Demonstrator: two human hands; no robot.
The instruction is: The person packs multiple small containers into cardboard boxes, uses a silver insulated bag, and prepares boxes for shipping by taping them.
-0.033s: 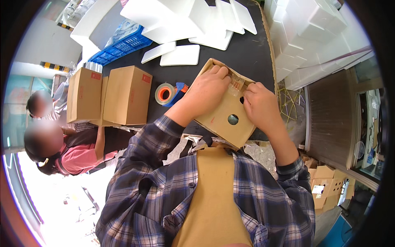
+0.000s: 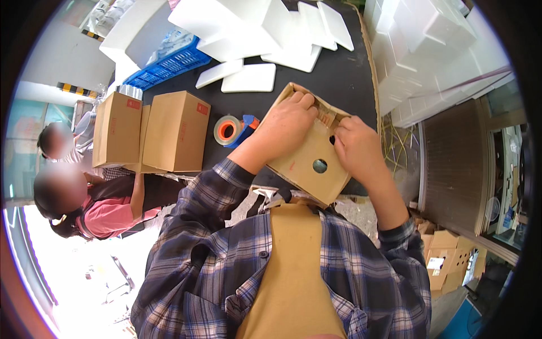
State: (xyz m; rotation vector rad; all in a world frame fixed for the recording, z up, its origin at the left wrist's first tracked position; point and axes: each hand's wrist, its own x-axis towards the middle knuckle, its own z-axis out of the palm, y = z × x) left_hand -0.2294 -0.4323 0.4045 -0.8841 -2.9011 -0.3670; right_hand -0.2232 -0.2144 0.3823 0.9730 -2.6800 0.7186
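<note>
A brown cardboard box (image 2: 299,169) with round holes in its side lies tilted on the dark table in front of me. My left hand (image 2: 288,124) rests across its upper left, fingers curled over the far edge into the box's end. At the far right corner, my right hand (image 2: 354,144) has its fingers bent round the edge, beside one of the holes. Between the hands shows a shiny, see-through strip (image 2: 326,117), possibly tape, on the cardboard. Both sets of fingertips are partly hidden. An orange-and-blue tape dispenser (image 2: 236,130) with a roll lies left of my left wrist.
Two closed cardboard boxes (image 2: 176,133) stand at the left of the table (image 2: 339,79). White foam lids (image 2: 248,78), foam boxes and a blue crate (image 2: 169,65) fill the far side. Foam boxes are stacked at right (image 2: 435,56). Two people (image 2: 113,206) are at left.
</note>
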